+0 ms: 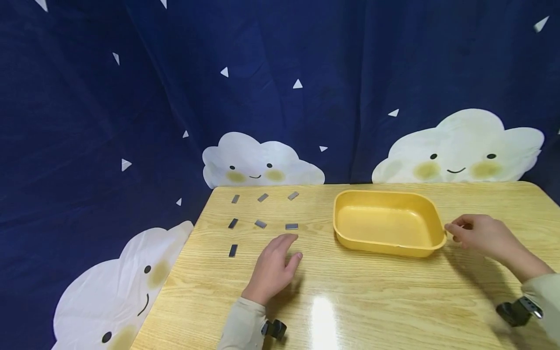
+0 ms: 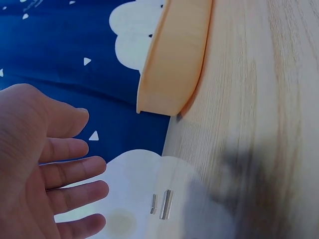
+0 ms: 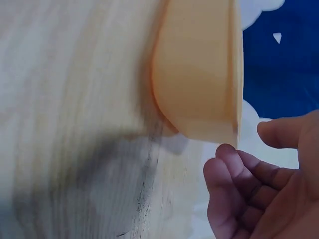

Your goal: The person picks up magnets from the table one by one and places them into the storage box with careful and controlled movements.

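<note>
My left hand (image 1: 271, 267) hovers over the table in front of several small flat rectangular pieces, its fingers relaxed and holding nothing. Of these, a grey piece (image 1: 291, 226) lies just beyond its fingertips, and a dark piece (image 1: 233, 250) is off to the left. In the left wrist view the hand (image 2: 60, 169) has its thumb apart from loosely bent fingers. A yellow tray (image 1: 385, 248) stands right of the pieces. Beside its right end is my right hand (image 1: 485, 236); in the right wrist view, fingertips of this hand (image 3: 269, 174) meet or nearly meet the tray's rim (image 3: 238, 99), thumb apart.
The wooden table (image 1: 372, 301) reaches back to a dark blue curtain (image 1: 280, 58) with white clouds and triangles. More small pieces lie in loose rows at the back left, among them a grey one (image 1: 263, 197). Nothing lies inside the tray.
</note>
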### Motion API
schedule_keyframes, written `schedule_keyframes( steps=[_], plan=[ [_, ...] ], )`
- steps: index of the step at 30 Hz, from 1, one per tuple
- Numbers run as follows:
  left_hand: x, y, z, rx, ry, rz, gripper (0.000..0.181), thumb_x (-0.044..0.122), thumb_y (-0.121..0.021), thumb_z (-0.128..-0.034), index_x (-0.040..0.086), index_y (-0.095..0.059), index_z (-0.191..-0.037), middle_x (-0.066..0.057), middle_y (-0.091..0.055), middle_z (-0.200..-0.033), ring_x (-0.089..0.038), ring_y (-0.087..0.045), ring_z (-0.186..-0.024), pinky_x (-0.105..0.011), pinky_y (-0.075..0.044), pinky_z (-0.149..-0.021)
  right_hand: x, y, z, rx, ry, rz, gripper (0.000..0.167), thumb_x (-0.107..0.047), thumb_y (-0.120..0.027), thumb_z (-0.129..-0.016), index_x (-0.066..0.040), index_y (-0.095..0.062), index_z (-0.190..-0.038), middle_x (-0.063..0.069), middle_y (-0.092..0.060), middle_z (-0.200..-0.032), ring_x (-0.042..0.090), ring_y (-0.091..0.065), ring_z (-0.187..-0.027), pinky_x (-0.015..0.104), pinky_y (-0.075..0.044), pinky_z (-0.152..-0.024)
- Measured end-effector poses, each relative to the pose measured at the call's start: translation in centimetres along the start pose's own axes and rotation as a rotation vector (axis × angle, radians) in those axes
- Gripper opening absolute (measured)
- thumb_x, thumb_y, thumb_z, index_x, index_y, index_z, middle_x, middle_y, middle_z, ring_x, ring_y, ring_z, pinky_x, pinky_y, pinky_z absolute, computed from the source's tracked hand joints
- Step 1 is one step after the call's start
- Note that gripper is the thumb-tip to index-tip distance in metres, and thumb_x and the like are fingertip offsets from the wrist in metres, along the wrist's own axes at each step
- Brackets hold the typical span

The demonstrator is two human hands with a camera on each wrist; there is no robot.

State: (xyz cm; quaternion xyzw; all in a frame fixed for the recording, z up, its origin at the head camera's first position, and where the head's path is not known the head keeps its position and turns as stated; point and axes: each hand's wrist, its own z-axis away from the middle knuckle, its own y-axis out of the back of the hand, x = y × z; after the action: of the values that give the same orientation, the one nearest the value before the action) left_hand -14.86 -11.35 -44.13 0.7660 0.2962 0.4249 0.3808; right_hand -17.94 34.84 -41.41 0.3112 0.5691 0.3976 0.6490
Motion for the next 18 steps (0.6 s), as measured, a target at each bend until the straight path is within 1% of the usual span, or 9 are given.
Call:
schedule_keyframes(
  steps=[4,7,10,12,15,18],
  plan=[
    [0.0,-0.1,0.1,-0.006,0.003,-0.001,0.041,0.026,-0.06,-0.0981,0.009,-0.059,-0.135,-0.01,-0.062,-0.136,-0.026,-0.058,-0.129,-0.042,-0.047,-0.107,0.5,0.7,-1.5,-0.067,-0.038,-0.086,0.063,-0.043,-0.043,-0.104,0.016,-0.049,-0.125,0.025,-0.066,-0.101,0.021,-0.065,-0.079,0.034,-0.055,-0.065],
    [0.0,-0.2,0.1,-0.011,0.003,0.002,0.041,0.026,-0.06,-0.098,0.009,-0.059,-0.135,-0.01,-0.062,-0.136,-0.026,-0.058,-0.129,-0.042,-0.047,-0.107,0.9,1.2,-2.7,-0.105,-0.059,-0.146,0.067,-0.044,-0.04,-0.105,0.017,-0.044,-0.13,0.032,-0.06,-0.111,0.02,-0.066,-0.084,0.035,-0.059,-0.071],
    [0.0,-0.2,0.0,-0.016,0.002,-0.002,0.041,0.026,-0.061,-0.0978,0.009,-0.058,-0.135,-0.009,-0.062,-0.136,-0.026,-0.058,-0.129,-0.042,-0.047,-0.107,1.3,1.1,-3.7,-0.137,-0.078,-0.213,0.067,-0.043,-0.039,-0.105,0.018,-0.042,-0.133,0.038,-0.056,-0.119,0.019,-0.066,-0.087,0.033,-0.06,-0.074],
    [0.0,-0.2,0.1,-0.017,0.005,-0.003,0.041,0.025,-0.061,-0.0975,0.009,-0.058,-0.135,-0.009,-0.062,-0.136,-0.026,-0.058,-0.129,-0.042,-0.047,-0.107,1.4,0.8,-4.2,-0.144,-0.073,-0.248,0.066,-0.041,-0.039,-0.105,0.019,-0.041,-0.134,0.04,-0.054,-0.122,0.019,-0.068,-0.088,0.033,-0.06,-0.074],
    [-0.1,-0.2,0.1,-0.019,0.008,-0.006,0.041,0.025,-0.061,-0.0976,0.008,-0.058,-0.135,-0.009,-0.062,-0.136,-0.026,-0.058,-0.128,-0.042,-0.048,-0.106,1.4,0.3,-4.9,-0.14,-0.067,-0.287,0.065,-0.04,-0.041,-0.105,0.018,-0.041,-0.134,0.04,-0.052,-0.126,0.019,-0.069,-0.091,0.035,-0.061,-0.078],
    [-0.2,-0.1,0.1,-0.021,0.006,-0.008,0.041,0.025,-0.061,-0.0976,0.008,-0.058,-0.135,-0.009,-0.062,-0.136,-0.026,-0.058,-0.128,-0.042,-0.048,-0.106,1.3,-0.1,-5.5,-0.131,-0.071,-0.322,0.065,-0.039,-0.044,-0.105,0.017,-0.039,-0.136,0.038,-0.053,-0.126,0.017,-0.068,-0.09,0.036,-0.06,-0.079]
  ],
)
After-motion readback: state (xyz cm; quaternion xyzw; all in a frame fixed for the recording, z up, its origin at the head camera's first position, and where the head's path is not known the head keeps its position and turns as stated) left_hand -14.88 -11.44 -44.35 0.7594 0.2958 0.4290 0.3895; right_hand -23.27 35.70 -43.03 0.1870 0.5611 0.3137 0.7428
